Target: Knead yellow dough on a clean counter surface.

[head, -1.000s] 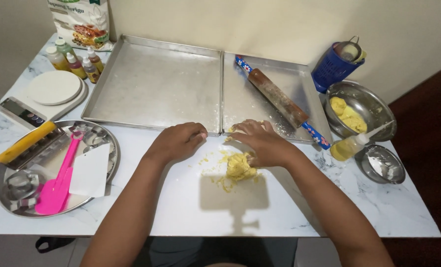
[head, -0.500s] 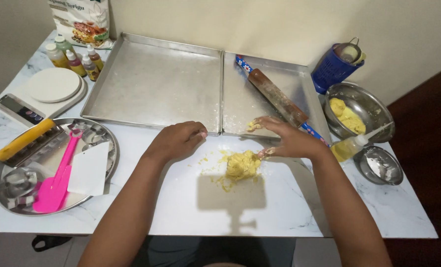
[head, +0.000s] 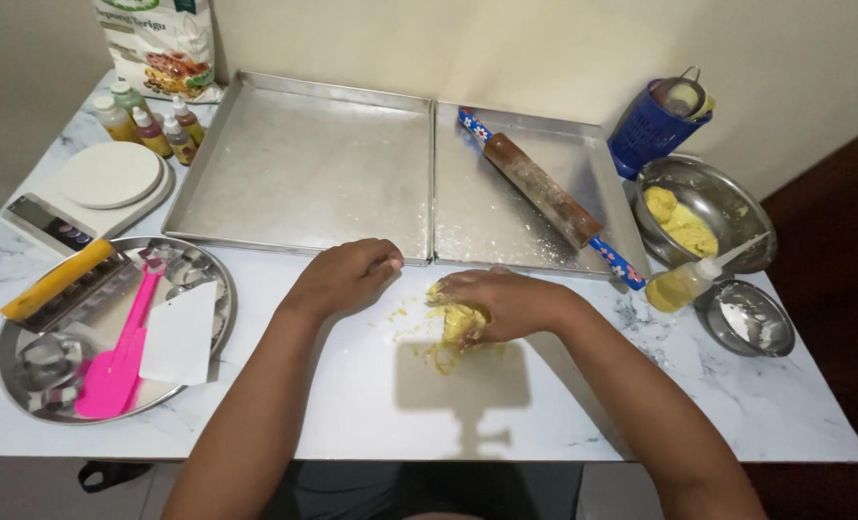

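White marble-look surface (head: pixel 563 424) under everything. Two big rectangular metal baking trays along the back edge, left one (head: pixel 304 164) bare apart from flour specks, right one (head: pixel 525 207) carrying a brown wooden rolling pin with blue flowered handles (head: pixel 544 197) laid diagonally. Round metal platter (head: pixel 10 385) at far left, loaded with a pink silicone spatula (head: pixel 116 347), a white plastic scraper (head: pixel 180 332) and some metal cutters. Steel mixing bowl (head: pixel 737 207) at far right with more yellow dough inside, smaller steel bowl (head: pixel 751 318) just in front of it, small squeeze bottle of yellow oil (head: pixel 684 284) lying between. Right hand (head: pixel 506 299) palm down on the lump of yellow crumbly dough (head: pixel 453 327) at the middle of the surface, fingers curled over the top of it, pressing rather than gripping. Left hand (head: pixel 347 277) just beside, loosely fisted, knuckles on the surface, nothing visibly in it. Dough crumbs (head: pixel 400 313) scattered between the two hands.
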